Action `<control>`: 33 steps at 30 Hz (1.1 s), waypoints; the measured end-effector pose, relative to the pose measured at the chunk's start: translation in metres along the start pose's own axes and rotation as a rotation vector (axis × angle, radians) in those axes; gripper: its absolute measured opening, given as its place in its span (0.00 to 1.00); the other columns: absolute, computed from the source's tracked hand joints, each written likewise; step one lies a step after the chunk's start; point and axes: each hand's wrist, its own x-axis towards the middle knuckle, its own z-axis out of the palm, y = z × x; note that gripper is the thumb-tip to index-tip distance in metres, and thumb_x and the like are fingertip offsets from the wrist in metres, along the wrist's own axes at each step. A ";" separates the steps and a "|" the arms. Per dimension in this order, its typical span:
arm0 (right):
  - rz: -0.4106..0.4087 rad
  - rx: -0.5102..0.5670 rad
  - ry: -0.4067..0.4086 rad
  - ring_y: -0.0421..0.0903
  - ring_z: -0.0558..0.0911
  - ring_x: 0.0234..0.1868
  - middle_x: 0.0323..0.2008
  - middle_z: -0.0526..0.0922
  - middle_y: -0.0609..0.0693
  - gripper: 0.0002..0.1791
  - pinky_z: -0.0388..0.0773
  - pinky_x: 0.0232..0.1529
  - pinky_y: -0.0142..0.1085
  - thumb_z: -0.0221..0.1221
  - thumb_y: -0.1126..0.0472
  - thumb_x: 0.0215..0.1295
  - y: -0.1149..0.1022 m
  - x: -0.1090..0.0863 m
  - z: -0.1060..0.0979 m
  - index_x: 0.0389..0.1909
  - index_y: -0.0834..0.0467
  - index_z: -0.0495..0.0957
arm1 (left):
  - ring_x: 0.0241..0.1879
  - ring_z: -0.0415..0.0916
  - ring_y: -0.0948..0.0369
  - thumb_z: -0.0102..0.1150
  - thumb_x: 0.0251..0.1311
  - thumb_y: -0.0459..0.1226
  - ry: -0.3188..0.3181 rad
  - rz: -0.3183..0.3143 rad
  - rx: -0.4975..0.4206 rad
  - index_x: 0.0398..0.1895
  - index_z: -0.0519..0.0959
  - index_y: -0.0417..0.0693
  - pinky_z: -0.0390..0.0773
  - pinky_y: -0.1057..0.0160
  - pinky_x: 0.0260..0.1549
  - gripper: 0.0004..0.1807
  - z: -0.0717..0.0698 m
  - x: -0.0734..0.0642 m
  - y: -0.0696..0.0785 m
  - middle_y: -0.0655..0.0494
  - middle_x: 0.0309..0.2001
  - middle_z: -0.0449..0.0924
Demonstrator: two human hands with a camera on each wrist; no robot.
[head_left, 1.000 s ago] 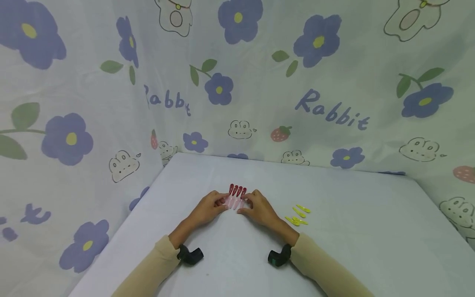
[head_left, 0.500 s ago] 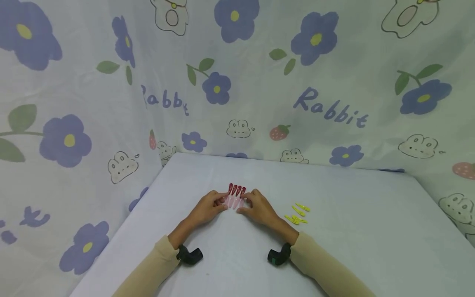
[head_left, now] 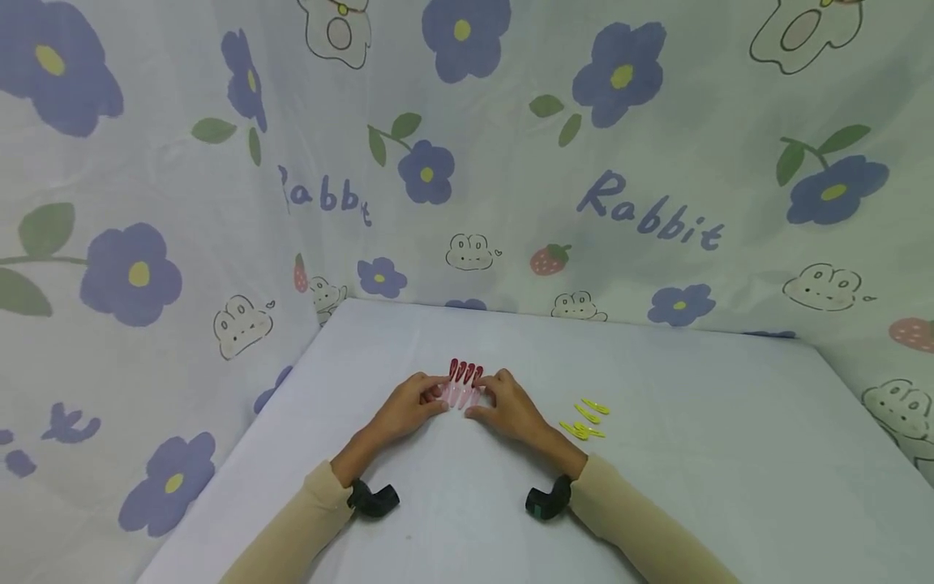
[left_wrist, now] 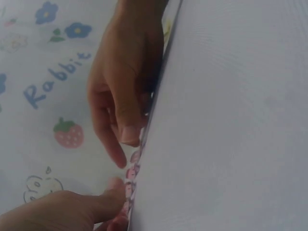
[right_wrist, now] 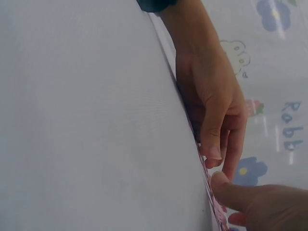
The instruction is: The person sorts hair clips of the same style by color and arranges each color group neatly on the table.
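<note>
Between left hand (head_left: pixel 406 407) and right hand (head_left: pixel 511 408), both bent-fingered with thumb apart from index, cannot tell if pinching, noted red snap hair clips (head_left: pixel 470 373) just beyond pink hair clips (head_left: pixel 463 397), long axes crosswise to hand-to-hand line, yellow hair clips (head_left: pixel 592 419) outboard, nearer right.

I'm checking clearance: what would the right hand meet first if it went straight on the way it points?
Likely the row of slim, glossy, pink clips; the right hand seems right against it, though exact contact is unclear.
</note>
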 end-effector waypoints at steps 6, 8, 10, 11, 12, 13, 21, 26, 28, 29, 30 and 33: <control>0.031 0.116 -0.061 0.42 0.73 0.34 0.41 0.76 0.53 0.26 0.72 0.32 0.31 0.72 0.52 0.58 -0.006 -0.008 -0.017 0.55 0.58 0.80 | 0.36 0.75 0.63 0.59 0.70 0.42 0.005 -0.055 -0.080 0.59 0.77 0.47 0.75 0.63 0.37 0.17 0.003 0.000 0.003 0.54 0.39 0.78; 0.031 0.122 -0.080 0.42 0.73 0.33 0.38 0.77 0.52 0.24 0.72 0.31 0.31 0.71 0.52 0.60 -0.006 -0.012 -0.026 0.54 0.58 0.80 | 0.32 0.74 0.64 0.55 0.72 0.44 0.010 -0.073 -0.108 0.54 0.75 0.48 0.75 0.64 0.32 0.14 0.003 0.001 0.005 0.55 0.36 0.77; 0.023 0.111 -0.078 0.42 0.73 0.33 0.34 0.77 0.49 0.22 0.72 0.31 0.32 0.69 0.52 0.61 -0.007 -0.017 -0.037 0.53 0.57 0.81 | 0.28 0.71 0.63 0.53 0.74 0.45 0.028 -0.063 -0.123 0.50 0.73 0.48 0.73 0.65 0.28 0.12 0.003 0.003 0.011 0.55 0.32 0.75; 0.019 0.105 -0.073 0.42 0.73 0.32 0.33 0.77 0.48 0.21 0.72 0.31 0.32 0.69 0.52 0.62 -0.007 -0.019 -0.043 0.53 0.57 0.81 | 0.27 0.70 0.63 0.52 0.74 0.46 0.036 -0.048 -0.115 0.48 0.72 0.48 0.72 0.65 0.26 0.11 0.002 0.004 0.014 0.55 0.30 0.74; 0.023 0.103 -0.072 0.42 0.73 0.32 0.32 0.77 0.46 0.20 0.72 0.31 0.32 0.68 0.52 0.62 -0.007 -0.022 -0.049 0.52 0.57 0.81 | 0.26 0.69 0.63 0.52 0.74 0.45 0.041 -0.035 -0.110 0.48 0.71 0.48 0.71 0.65 0.25 0.11 0.001 0.006 0.018 0.55 0.29 0.73; 0.026 0.098 -0.070 0.42 0.73 0.32 0.32 0.77 0.45 0.20 0.72 0.30 0.32 0.68 0.52 0.63 -0.007 -0.024 -0.056 0.52 0.56 0.81 | 0.26 0.68 0.63 0.52 0.74 0.45 0.046 -0.015 -0.097 0.48 0.72 0.48 0.71 0.66 0.25 0.11 0.001 0.008 0.023 0.56 0.29 0.72; 0.056 0.025 -0.036 0.42 0.73 0.31 0.32 0.77 0.46 0.14 0.74 0.31 0.32 0.64 0.52 0.67 0.004 -0.044 -0.116 0.50 0.54 0.81 | 0.34 0.70 0.63 0.57 0.71 0.41 -0.080 0.155 0.081 0.45 0.78 0.47 0.73 0.67 0.32 0.07 0.007 0.026 0.069 0.57 0.36 0.75; 0.089 -0.041 -0.040 0.42 0.73 0.31 0.33 0.78 0.47 0.12 0.73 0.31 0.33 0.62 0.55 0.69 0.022 -0.056 -0.142 0.49 0.56 0.81 | 0.32 0.70 0.65 0.59 0.69 0.42 -0.185 0.198 0.163 0.43 0.79 0.48 0.74 0.68 0.32 0.07 0.021 0.032 0.096 0.58 0.37 0.76; 0.111 -0.059 -0.056 0.43 0.73 0.31 0.33 0.78 0.47 0.11 0.73 0.31 0.33 0.62 0.57 0.69 0.029 -0.060 -0.148 0.48 0.57 0.81 | 0.33 0.71 0.65 0.60 0.69 0.42 -0.218 0.217 0.182 0.42 0.79 0.49 0.74 0.68 0.32 0.07 0.029 0.035 0.106 0.58 0.38 0.77; 0.118 -0.069 -0.068 0.43 0.73 0.31 0.33 0.79 0.47 0.10 0.73 0.31 0.33 0.62 0.59 0.69 0.032 -0.062 -0.151 0.48 0.58 0.82 | 0.33 0.72 0.65 0.60 0.69 0.42 -0.236 0.230 0.188 0.42 0.79 0.49 0.75 0.68 0.33 0.07 0.033 0.037 0.111 0.58 0.38 0.77; 0.117 -0.078 -0.082 0.42 0.74 0.32 0.33 0.79 0.47 0.10 0.73 0.31 0.32 0.62 0.60 0.69 0.035 -0.064 -0.152 0.47 0.59 0.82 | 0.34 0.72 0.65 0.60 0.69 0.42 -0.256 0.244 0.196 0.42 0.80 0.50 0.75 0.69 0.33 0.07 0.037 0.040 0.116 0.58 0.38 0.78; 0.070 -0.107 -0.138 0.41 0.74 0.33 0.34 0.80 0.46 0.09 0.74 0.33 0.32 0.62 0.64 0.68 0.046 -0.069 -0.155 0.46 0.59 0.82 | 0.35 0.73 0.67 0.60 0.69 0.41 -0.312 0.325 0.239 0.42 0.80 0.50 0.74 0.71 0.34 0.06 0.053 0.047 0.130 0.59 0.39 0.78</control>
